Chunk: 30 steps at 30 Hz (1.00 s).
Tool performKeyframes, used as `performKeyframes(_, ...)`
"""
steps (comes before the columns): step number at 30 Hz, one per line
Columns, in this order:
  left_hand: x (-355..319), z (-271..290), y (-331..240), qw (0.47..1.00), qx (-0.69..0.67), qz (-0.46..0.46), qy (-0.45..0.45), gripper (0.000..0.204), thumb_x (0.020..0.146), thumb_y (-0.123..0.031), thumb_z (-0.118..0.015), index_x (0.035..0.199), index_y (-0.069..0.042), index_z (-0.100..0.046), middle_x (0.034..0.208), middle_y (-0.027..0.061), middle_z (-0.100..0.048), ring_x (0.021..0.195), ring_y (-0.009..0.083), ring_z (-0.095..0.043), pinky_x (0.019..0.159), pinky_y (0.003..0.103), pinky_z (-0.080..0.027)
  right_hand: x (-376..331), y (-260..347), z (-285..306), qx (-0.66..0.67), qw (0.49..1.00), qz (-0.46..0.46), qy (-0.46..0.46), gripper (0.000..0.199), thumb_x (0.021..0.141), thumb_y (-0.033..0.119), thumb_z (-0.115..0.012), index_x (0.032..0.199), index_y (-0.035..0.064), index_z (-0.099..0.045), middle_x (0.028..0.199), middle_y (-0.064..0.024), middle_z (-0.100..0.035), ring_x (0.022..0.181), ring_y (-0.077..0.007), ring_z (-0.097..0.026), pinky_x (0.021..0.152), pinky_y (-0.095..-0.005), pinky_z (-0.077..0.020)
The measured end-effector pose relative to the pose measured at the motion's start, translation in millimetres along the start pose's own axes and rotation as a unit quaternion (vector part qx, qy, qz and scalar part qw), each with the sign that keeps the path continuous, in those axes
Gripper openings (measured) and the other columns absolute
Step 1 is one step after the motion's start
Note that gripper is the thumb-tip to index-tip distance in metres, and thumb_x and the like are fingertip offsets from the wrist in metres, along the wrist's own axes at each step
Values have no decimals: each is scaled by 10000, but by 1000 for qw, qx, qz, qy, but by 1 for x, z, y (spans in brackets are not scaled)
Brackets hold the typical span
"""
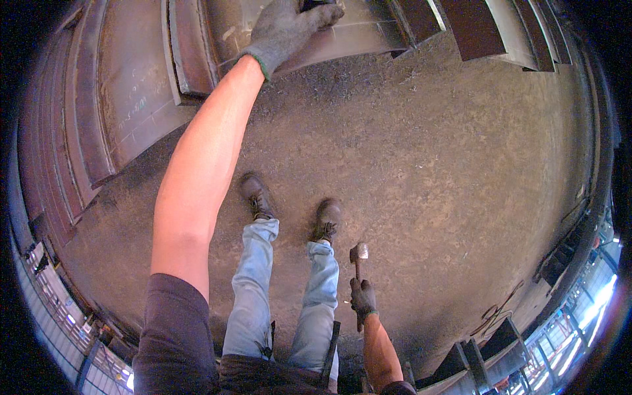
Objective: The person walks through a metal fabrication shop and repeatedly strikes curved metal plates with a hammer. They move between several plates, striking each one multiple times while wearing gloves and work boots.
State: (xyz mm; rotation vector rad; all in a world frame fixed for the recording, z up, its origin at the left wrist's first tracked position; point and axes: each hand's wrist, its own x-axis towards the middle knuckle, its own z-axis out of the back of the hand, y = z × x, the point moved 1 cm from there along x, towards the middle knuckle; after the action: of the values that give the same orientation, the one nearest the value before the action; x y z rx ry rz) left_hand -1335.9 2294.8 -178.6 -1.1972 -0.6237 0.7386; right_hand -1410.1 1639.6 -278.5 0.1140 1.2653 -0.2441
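My left hand (283, 33), in a grey work glove with a green cuff, reaches far forward over a steel beam (362, 41). Its thumb points right, and the fingers curl about a small dark thing at the upper edge of the picture, partly cut off and too hidden to name. Low at my right side, my right hand (363, 299), in a dark glove, is wrapped round the handle of a hammer (359, 253). The hammer's worn metal head points forward, above the floor and apart from the beams.
More steel beams (148, 85) lie side by side at the far left, with others (471, 29) at the far right. My boots (327, 218) stand on the dirty brown floor (428, 164). Dark steel pieces (471, 365) and a thin bent cable (494, 316) are at the near right.
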Motion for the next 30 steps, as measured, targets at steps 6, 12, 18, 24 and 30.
performKeyframes(6,0,5,5,1000,14,-10,-3,486,943,-313,-778,1274,1,-610,1092,49,-688,1008,147,-642,920,306,-523,-18,28,4,18,1000,-10,22,489,965,513,-608,1004,28,-564,738,-56,-564,573,-187,-581,482,-360,-479)
performKeyframes(12,7,2,16,998,-64,-22,12,458,940,-265,-788,1262,5,-606,1076,45,-683,985,141,-646,898,303,-534,6,-4,-5,-5,1000,0,12,463,964,488,-607,997,28,-574,696,-58,-560,524,-193,-564,450,-360,-464)
performKeyframes(18,4,1,14,997,-77,-14,16,466,928,-274,-801,1253,3,-613,1070,46,-684,967,147,-649,882,305,-540,2,-6,-8,15,1000,-7,24,430,965,465,-611,946,36,-573,669,-48,-546,494,-188,-541,431,-355,-443)
performKeyframes(24,-4,2,7,997,46,-57,-14,422,941,-292,-774,1207,8,-642,1049,57,-696,948,159,-661,857,306,-544,-22,28,1,13,1000,7,24,430,978,475,-622,953,51,-561,673,-30,-538,515,-162,-535,438,-340,-435)
performKeyframes(30,-2,2,9,983,170,-62,5,493,836,-422,-815,1213,-121,-716,1138,79,-764,1049,233,-727,952,367,-543,-37,148,48,-72,961,254,-85,361,1027,433,-608,1012,73,-586,715,-8,-560,560,-119,-539,478,-308,-435)
